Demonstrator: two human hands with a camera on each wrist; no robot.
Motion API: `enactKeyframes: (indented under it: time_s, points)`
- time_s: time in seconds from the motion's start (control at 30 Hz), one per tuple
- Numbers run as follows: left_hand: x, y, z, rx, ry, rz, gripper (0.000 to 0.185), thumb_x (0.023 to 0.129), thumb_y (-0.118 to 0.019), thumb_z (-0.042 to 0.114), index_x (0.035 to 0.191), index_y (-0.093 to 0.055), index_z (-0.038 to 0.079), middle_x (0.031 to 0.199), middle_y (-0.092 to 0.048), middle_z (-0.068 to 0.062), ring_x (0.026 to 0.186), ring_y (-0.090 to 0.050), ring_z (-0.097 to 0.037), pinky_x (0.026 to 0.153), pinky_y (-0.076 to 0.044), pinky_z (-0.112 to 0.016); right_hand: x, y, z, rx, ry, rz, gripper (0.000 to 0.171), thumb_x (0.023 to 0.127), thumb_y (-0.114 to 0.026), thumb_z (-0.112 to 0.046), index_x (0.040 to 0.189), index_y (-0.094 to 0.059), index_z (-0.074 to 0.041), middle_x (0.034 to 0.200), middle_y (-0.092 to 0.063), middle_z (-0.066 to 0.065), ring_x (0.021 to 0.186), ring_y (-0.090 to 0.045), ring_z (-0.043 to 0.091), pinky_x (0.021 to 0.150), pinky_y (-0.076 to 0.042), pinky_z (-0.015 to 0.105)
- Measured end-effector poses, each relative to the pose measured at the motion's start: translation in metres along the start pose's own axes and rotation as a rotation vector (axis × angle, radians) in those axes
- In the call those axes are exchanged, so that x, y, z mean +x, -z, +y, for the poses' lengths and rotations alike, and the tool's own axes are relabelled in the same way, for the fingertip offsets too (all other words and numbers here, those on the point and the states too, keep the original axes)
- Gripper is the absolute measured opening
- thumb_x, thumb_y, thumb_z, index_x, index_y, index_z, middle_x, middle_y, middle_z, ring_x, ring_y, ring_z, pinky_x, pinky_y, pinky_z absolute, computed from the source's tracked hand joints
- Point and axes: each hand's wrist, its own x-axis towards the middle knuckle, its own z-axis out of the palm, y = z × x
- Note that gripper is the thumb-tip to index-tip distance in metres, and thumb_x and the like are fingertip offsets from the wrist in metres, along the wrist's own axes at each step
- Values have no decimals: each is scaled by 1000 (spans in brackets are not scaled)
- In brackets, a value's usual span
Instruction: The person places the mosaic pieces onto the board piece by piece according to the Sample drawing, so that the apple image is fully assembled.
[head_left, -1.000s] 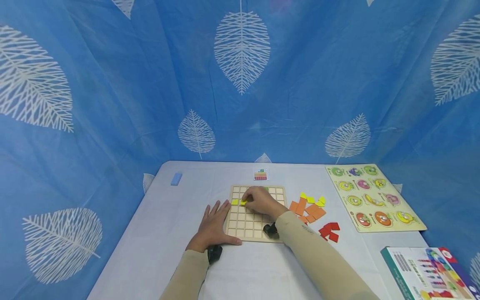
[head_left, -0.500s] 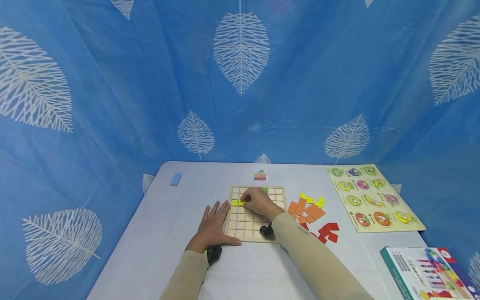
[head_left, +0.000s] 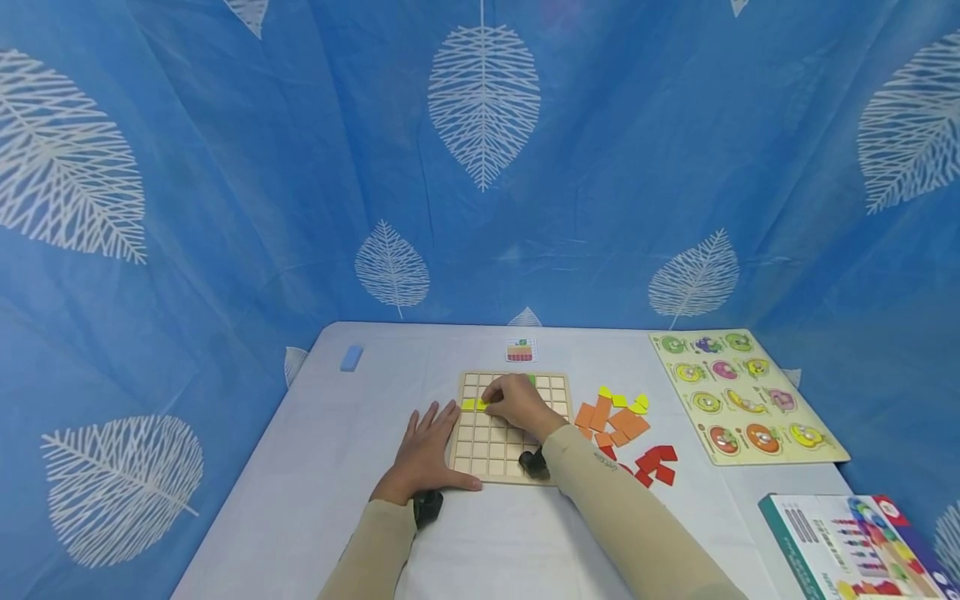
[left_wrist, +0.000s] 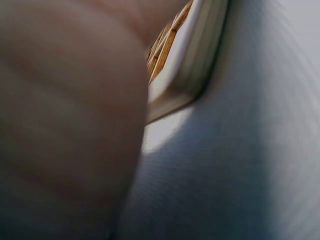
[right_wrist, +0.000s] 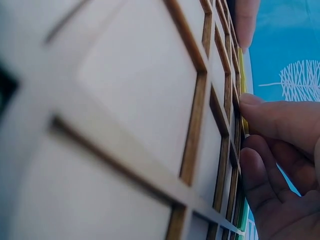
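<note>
Wooden and pale, the grid board (head_left: 510,425) lies on the white-covered desk (head_left: 315,467) under both hands. The right hand (head_left: 517,402) rests over the board's far-left cells with its fingers curled, pinching a yellow piece (head_left: 480,405) against the grid; in the right wrist view the fingertips (right_wrist: 260,110) press on the yellow edge at the board's far rows. A second yellow square (head_left: 467,405) sits in the cell just left of that hand. The left hand (head_left: 426,454) lies flat with straight, spread fingers, holding nothing, its thumb along the board's near-left corner; the left wrist view shows only the palm close up beside the board's corner (left_wrist: 175,95).

Just right of the right forearm lie loose orange pieces (head_left: 611,421), a few yellow pieces (head_left: 630,402) beyond them, and red pieces (head_left: 654,465) nearer the person. Further right is a fruit peg puzzle (head_left: 742,392), and a printed box (head_left: 847,542) sits at the near-right corner. Beyond the right hand lies a small pattern card (head_left: 521,350); well to the left of the left hand, a blue block (head_left: 351,358).
</note>
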Motion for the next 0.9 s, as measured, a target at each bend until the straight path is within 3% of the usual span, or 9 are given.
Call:
enactKeyframes:
  time_s: [0.4,0.53,0.9]
  points:
    - [1,-2,-1,-1,-2,8,142,58,-84,84,166,-32,8,171,-28,-7,158,-14,-35,125,-2,-59,-12,12,4,43,51,32,13,92,-83,-5,104,-81,-9,99,-74,-4,91,-68,11,85,-58,33]
    - [1,-3,-1,-6,-4,7,142,58,-85,84,166,-32,8,171,-28,-6,158,-14,-34,125,-2,-58,-21,31,15,60,44,51,11,94,-81,-6,105,-81,-8,101,-73,-2,92,-68,14,84,-59,37]
    - [0,-4,1,-19,5,22,142,56,-87,81,165,-34,8,171,-30,-7,158,-14,-34,125,-3,-58,-44,98,66,61,-105,113,18,99,-75,-7,116,-78,-1,107,-71,8,100,-66,28,87,-57,48]
